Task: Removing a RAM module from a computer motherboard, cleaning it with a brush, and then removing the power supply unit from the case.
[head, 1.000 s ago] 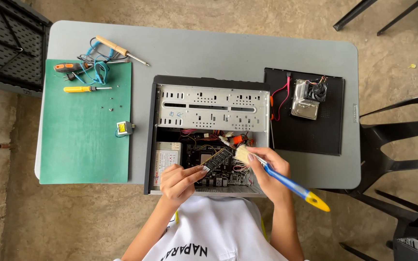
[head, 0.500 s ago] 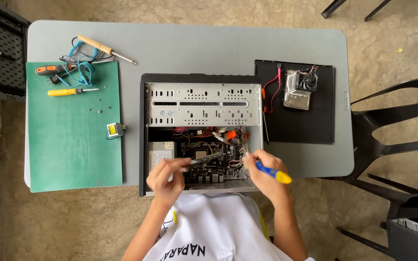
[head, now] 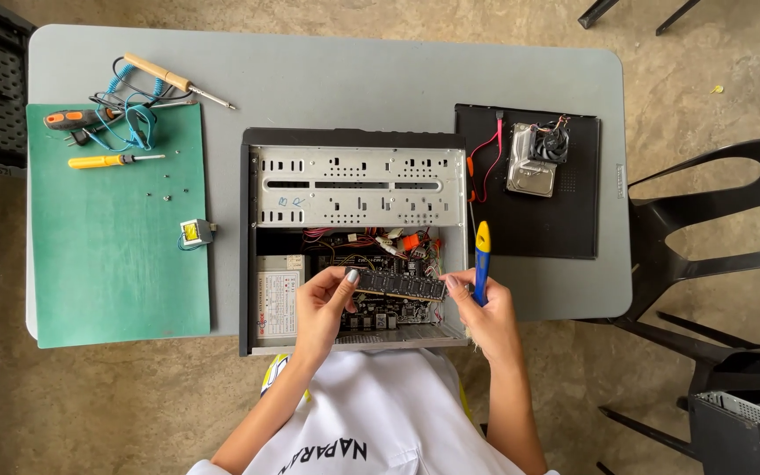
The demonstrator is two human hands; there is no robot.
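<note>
The brush [head: 482, 257], sweeping a second earlier, now stood idle, pinched in the right hand [head: 484, 308]. Both hands' fingers gripped the memory stick [head: 400, 285] by its ends, left hand [head: 325, 303] opposite, level over the open case [head: 355, 242]. Cables [head: 398, 239] crowded behind; screwdrivers [head: 112, 161] lay on the worktop [head: 354, 79].

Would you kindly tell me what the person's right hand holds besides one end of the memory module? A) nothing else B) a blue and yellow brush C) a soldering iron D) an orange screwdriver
B: the right hand pinches the memory module while the blue and yellow brush stands up from its fingers.
</note>
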